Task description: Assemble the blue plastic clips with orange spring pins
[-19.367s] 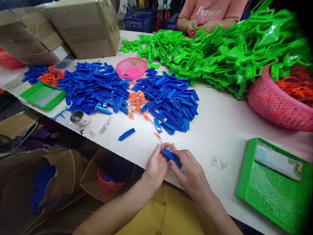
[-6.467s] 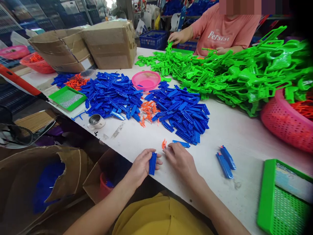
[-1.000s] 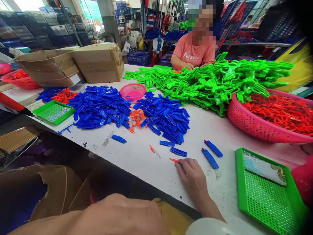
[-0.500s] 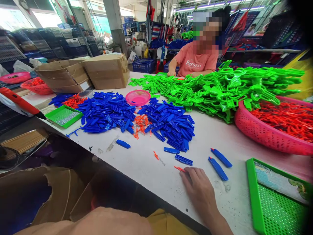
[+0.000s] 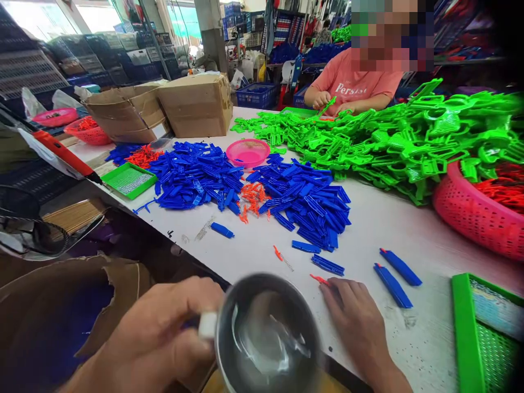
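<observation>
My left hand (image 5: 164, 327) is closed around the pale handle of a metal mug (image 5: 268, 333), held in front of me near the table edge. The mug's mouth faces me, its inside shiny; I cannot tell how much liquid is in it. On the white table my right hand (image 5: 358, 311) rests with its fingers curled together. A small orange plastic piece (image 5: 319, 279) sticks out at its fingertips. Just beyond lie a blue plastic part (image 5: 327, 265) and another orange piece with a spring (image 5: 282, 256). Two blue parts with orange tips (image 5: 393, 285) lie to the right.
Heaps of blue parts (image 5: 303, 202) and green plastic toy-gun frames (image 5: 368, 136) cover the table's far side. A pink basket (image 5: 470, 218) and green tray (image 5: 464, 327) stand right. Cardboard boxes (image 5: 196, 106) stand back left. A person in a pink shirt (image 5: 360, 82) sits opposite.
My left hand has come up into view with the metal mug. My right hand stays at the orange piece on the table. The whole view has shifted.
</observation>
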`<state>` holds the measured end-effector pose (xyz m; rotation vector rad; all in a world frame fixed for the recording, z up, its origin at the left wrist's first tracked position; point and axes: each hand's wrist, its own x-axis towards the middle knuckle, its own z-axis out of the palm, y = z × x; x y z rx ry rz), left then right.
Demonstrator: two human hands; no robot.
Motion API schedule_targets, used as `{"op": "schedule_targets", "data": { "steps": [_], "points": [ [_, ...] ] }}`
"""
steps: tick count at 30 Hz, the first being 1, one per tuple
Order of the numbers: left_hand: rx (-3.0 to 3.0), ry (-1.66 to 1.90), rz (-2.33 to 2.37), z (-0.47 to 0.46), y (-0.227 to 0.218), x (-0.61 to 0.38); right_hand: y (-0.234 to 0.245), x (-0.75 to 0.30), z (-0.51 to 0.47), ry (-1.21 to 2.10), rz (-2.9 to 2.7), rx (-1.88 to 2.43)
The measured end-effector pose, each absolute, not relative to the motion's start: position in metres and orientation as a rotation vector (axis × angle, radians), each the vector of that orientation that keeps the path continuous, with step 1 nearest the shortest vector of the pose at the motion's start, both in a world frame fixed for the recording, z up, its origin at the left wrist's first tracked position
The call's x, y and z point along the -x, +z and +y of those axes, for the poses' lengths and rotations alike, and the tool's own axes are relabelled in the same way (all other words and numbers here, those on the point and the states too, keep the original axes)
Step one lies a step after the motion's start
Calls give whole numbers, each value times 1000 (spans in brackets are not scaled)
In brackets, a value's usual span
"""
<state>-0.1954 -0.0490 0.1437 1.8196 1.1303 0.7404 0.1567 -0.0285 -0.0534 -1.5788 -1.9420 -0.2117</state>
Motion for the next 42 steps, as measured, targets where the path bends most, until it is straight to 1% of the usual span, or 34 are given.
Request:
{"op": "schedule_targets", "data": {
  "steps": [3,7,11,16,23,29,33,35,37,40,42],
  "points": [
    [-1692,860,1318,-23,126,205,-52,-156,-29,-196,-1943,1590],
    [-1635,950,1623,2,74,240,-52,-156,-29,-190,-1942,1593],
    [-1549,1033,1770,31,27,282,-53,-156,-29,-181,-1953,1582],
    [-1486,1050,1983,66,-4,319,-53,-156,-29,-186,-1970,1563],
    [-1489,1028,2108,88,-10,335,-54,-157,-29,-212,-1957,1584],
    [-1515,1004,2145,95,-7,337,-57,-160,-31,-120,-1929,1600],
    [-1549,1123,2251,84,-3,323,-54,-164,-38,-20,-1926,1613],
    [-1692,1168,2273,73,-1,307,-51,-165,-40,18,-1925,1634],
    [-1989,1055,2119,66,2,284,-48,-166,-41,49,-1919,1661],
    [-2402,724,1719,72,3,248,-45,-166,-39,67,-1907,1686],
    [-2570,526,1585,87,3,232,-44,-166,-36,66,-1906,1679]
  ]
}}
